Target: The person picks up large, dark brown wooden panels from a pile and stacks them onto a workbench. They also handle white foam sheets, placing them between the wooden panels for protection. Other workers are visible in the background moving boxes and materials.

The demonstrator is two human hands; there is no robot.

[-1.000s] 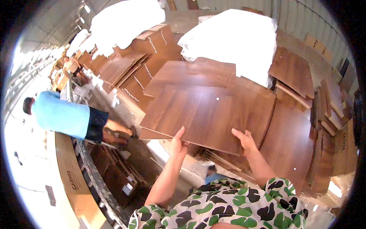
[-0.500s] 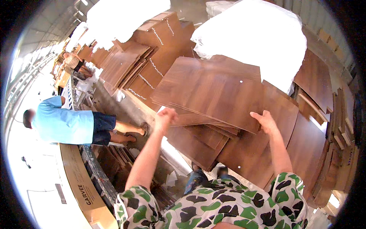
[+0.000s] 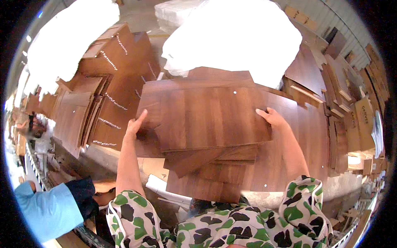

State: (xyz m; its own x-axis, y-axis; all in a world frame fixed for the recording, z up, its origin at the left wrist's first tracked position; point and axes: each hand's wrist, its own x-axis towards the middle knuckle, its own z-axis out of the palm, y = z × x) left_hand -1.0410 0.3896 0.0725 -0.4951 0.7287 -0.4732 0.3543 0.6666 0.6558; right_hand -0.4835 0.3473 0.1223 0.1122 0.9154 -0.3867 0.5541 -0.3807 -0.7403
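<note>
A dark brown wood-grain panel (image 3: 206, 118) lies in front of me, tilted slightly, with a small white dot near its far edge. My left hand (image 3: 133, 126) is at the left edge of the panels, thumb up and fingers hidden below. Gripping the right edge, my right hand (image 3: 273, 118) has its thumb on top and its fingers out of sight underneath. Several more panels (image 3: 206, 182) lie skewed under the near edge. A wider panel (image 3: 302, 144) extends beneath on the right.
Tall panel stacks (image 3: 120, 82) with white dotted edges stand at the left. White sheeting (image 3: 235, 37) covers a pile beyond the panels. Cardboard boxes (image 3: 360, 124) stand at the right. A co-worker in a blue shirt (image 3: 51, 211) is at the lower left, beside a rail.
My view has swung to the right. My left hand has gone from above the panels' near-left corner to their left edge. The top panel has turned; my right hand stays at its right edge.
</note>
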